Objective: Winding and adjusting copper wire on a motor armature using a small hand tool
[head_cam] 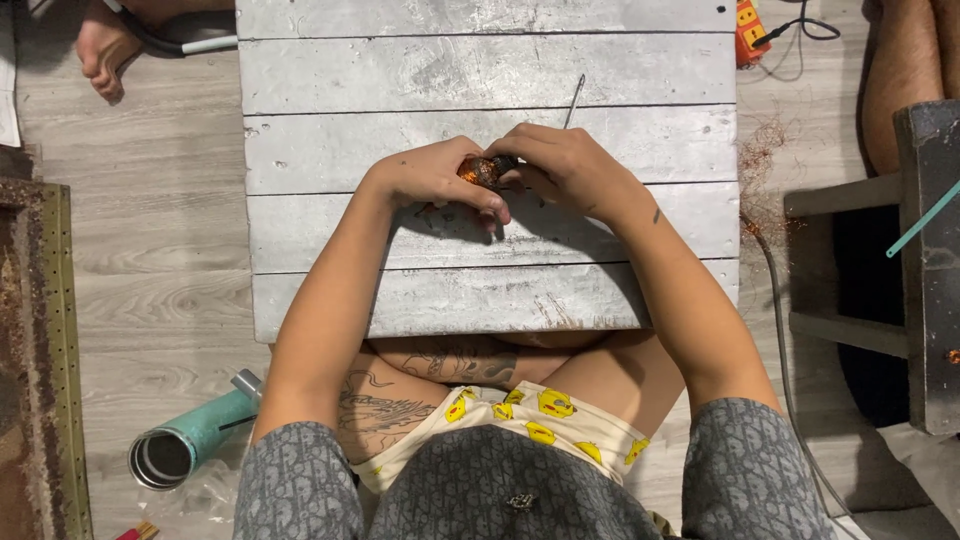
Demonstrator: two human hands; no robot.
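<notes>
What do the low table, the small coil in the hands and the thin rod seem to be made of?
Table: likely wood planks, worn grey paint, seams visible. Coil: probably copper wire, orange and shiny. Rod: apparently bare metal, grey. Left hand and right hand hold the coil.

A rough, grey-painted plank desk [480, 70] of worn wood is seen; at twelve o'clock a shiny coppery wire bundle [478, 170] glints; pale matt wood-grain floor [160, 250] surrounds.

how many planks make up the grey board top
5 planks show, running side to side, stacked from the far edge to the near edge. Both hands, left hand and right hand, rest over the third. More may lie beyond the frame's top.
</notes>
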